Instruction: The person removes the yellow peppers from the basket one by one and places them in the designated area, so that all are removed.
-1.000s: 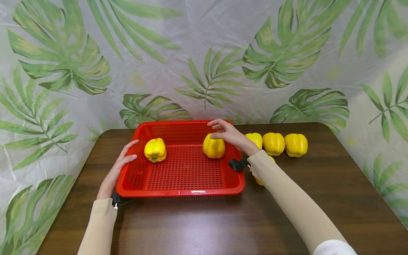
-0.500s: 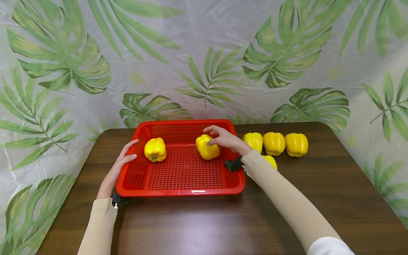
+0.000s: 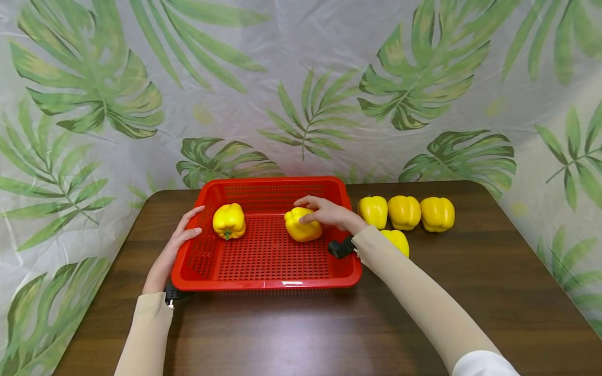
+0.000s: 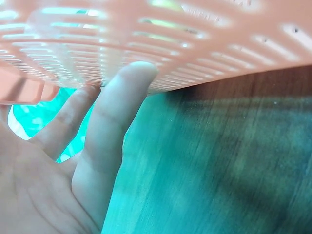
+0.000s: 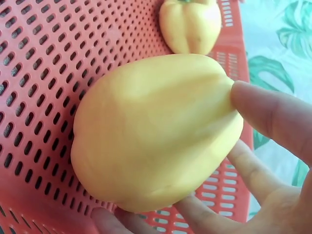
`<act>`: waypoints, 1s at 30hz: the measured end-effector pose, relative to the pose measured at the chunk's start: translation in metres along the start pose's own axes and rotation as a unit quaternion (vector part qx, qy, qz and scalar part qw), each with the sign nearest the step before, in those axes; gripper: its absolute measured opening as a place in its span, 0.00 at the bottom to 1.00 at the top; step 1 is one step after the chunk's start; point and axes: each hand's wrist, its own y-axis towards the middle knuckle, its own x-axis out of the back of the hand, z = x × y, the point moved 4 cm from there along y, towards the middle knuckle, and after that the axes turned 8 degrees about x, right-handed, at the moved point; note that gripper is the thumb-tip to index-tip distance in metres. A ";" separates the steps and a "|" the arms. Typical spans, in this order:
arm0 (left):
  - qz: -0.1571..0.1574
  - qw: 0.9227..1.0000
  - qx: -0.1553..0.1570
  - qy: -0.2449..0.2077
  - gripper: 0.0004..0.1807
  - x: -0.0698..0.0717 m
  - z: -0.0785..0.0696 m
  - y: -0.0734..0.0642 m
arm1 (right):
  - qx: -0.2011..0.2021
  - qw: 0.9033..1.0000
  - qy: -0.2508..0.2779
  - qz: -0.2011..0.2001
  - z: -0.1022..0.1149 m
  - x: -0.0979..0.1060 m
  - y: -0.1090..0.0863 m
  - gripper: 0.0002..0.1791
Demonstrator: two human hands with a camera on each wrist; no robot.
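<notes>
A yellow bell pepper [image 3: 302,230] is over the right half of a red perforated plastic basket [image 3: 265,283]. My right hand [image 3: 326,213] grips it from the right, thumb on the near side and fingers round the far side. In the right wrist view this bell pepper [image 5: 151,131] fills the middle, close over the holed floor. Another yellow bell pepper [image 3: 229,219] lies at the basket's left, its green stem toward me. Against the outside of the left wall my left hand [image 3: 175,248] rests with extended fingers. The left wrist view has its thumb [image 4: 117,112] touching the slotted wall.
Several more yellow bell peppers stand on the brown wooden table [image 3: 282,334] right of the basket, among them one at the far right [image 3: 437,214] and a nearer one [image 3: 398,241] partly behind my sleeve. A leaf-patterned cloth [image 3: 305,104] hangs behind the table.
My right hand has moved left and toward me with the bell pepper, which has tipped onto a slant. More of the peppers on the right shows. My left hand has not moved.
</notes>
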 end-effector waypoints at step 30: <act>0.003 0.999 -0.047 -0.010 0.26 0.002 -0.002 0.006 | 0.013 0.999 -0.016 0.034 0.000 -0.018 0.003 0.32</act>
